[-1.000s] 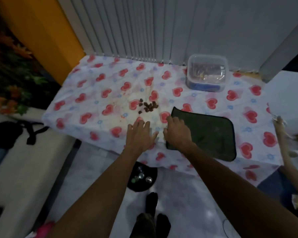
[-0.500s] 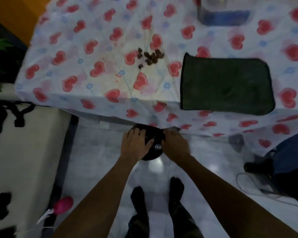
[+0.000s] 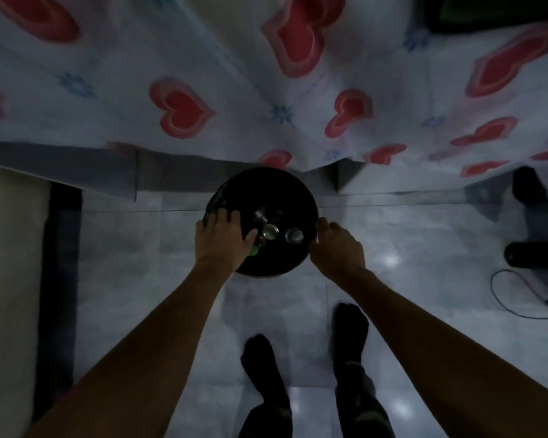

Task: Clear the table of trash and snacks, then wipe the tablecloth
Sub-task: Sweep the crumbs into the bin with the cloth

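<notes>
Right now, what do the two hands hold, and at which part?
The black bin, at its rim: left hand on the left edge, right hand on the right edge.

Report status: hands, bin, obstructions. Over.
Left hand and right hand grip the black bin rim. Cans inside. Tablecloth overhangs bin's far edge.

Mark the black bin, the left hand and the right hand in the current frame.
black bin [image 3: 276,188]: head view, on its far rim.
left hand [image 3: 222,245]: head view, on the back of the hand.
right hand [image 3: 337,249]: head view, on the knuckles.
</notes>
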Demonstrator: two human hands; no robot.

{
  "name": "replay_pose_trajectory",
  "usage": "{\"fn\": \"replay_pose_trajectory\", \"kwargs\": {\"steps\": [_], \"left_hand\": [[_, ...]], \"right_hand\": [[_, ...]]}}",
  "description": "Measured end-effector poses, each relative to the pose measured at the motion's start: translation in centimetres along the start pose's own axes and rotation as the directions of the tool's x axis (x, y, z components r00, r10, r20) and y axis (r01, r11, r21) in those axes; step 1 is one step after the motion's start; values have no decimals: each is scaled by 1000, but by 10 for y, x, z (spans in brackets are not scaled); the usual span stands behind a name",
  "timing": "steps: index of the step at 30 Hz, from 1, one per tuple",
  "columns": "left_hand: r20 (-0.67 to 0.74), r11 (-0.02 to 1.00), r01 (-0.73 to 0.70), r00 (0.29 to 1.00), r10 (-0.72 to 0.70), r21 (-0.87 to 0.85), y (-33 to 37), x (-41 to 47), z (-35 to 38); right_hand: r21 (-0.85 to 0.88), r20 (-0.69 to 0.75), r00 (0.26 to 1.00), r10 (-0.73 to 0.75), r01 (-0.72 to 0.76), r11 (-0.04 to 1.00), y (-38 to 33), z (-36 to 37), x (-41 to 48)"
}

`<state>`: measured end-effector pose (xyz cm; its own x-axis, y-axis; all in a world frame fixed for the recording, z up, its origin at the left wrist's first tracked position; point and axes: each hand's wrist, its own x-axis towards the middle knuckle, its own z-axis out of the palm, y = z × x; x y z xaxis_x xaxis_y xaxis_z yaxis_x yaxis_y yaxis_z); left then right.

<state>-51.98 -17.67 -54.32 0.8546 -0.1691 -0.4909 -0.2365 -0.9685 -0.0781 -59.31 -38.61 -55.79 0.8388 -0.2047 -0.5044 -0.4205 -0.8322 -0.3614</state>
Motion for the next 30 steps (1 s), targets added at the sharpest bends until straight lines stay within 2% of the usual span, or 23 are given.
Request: {"fn": "replay_pose_trajectory", "kwargs": {"steps": [7,10,16,19,22,26,30], "left_hand": [[63,992,107,993,-103,-70,-12,21,60],[78,983,129,990,-119,-130,-12,23,75],[-31,924,211,972,-233,-318,-14,29,90],[-17,861,267,952,-304,-433,-18,32,93],[-14,840,242,959,-284,-485,-22,32,94],[30,880,205,977,-213,-428,-26,24,88],[87,871,243,970,-228,-426,-24,9,79]], "right_hand": [[109,-38,992,118,-113,988,10,51,22],[136,-33,992,118,-112,984,12,62,27],[199,-71,993,97,-82,977,13,73,33],[256,-68,992,106,-85,963,15,77,37],[312,-97,990,100,-65,948,15,77,39],[311,-138,988,68,-22,950,14,70,36],[292,-147,988,53,-8,956,12,57,26]]}}
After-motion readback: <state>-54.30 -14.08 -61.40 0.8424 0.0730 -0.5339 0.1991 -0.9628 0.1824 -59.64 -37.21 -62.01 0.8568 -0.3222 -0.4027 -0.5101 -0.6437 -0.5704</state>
